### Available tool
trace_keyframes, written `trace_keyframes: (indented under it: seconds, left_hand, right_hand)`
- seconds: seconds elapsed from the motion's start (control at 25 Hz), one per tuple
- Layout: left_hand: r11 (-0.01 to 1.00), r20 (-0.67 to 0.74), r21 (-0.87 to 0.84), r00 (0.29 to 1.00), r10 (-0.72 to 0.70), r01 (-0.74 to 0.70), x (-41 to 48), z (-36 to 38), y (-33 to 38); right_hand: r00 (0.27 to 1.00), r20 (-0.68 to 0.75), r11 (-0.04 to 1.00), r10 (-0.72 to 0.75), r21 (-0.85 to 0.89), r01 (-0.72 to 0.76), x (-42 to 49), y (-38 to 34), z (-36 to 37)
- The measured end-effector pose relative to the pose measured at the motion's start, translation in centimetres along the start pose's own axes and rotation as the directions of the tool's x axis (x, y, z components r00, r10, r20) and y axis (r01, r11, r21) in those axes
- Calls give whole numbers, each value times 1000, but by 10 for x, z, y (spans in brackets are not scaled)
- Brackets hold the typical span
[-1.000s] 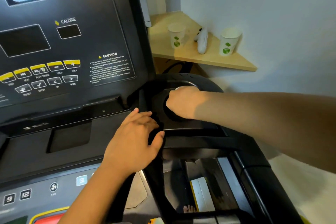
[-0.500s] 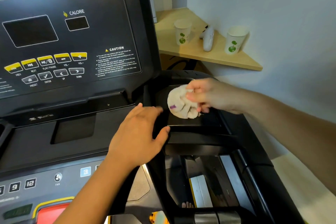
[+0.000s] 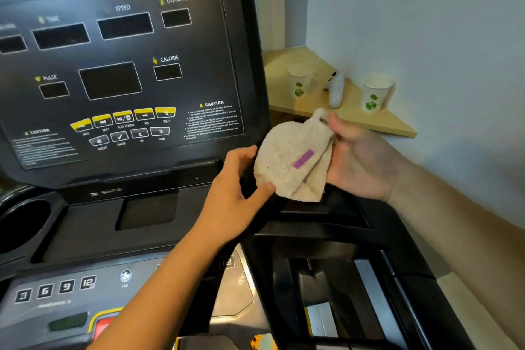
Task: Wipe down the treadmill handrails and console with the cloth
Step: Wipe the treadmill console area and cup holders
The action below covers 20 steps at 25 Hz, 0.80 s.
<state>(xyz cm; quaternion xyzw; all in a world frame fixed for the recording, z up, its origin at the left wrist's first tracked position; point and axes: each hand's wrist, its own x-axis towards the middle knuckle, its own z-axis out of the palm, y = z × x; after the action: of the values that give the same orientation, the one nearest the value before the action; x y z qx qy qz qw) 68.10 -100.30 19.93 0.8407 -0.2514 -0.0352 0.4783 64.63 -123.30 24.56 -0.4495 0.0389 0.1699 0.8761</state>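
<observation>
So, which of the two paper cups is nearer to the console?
The left cup, next to the console; the other cup stands beyond the white remote.

The upright console [image 3: 122, 65] blocks the left; two cups [image 3: 299, 85] crowd the shelf [image 3: 397, 126] beyond.

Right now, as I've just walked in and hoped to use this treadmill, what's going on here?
A person is cleaning it. Both hands hold a cream cloth before the console's lower right corner: the right hand grips its right side, the left hand pinches its lower left edge. The cloth looks lifted off the treadmill, so nothing is being wiped just now.
</observation>
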Motion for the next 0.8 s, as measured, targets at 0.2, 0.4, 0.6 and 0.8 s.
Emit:
trace_keyframes:
  seconds: [0.2,0.4,0.6,0.8]
  left_hand:
    - [1000,10,-23,1000,-12,12,13,-2,21]
    - [797,-41,-574,965,-257,188,19,-16,35]
    - [638,146,-723,961,-236,266,20,-13,45]
    - [595,17,-784,965,-261,175,14,-29,40]
  right_hand:
    - [969,-234,969,-72,-247,12,3,1,5]
    - [915,-339,833,-220,-553,-5,-9,-6,1]
    - [978,-54,532,-201,-845,63,-8,8,18]
    - [930,-132,607,-342,-787,112,-11,-3,12]
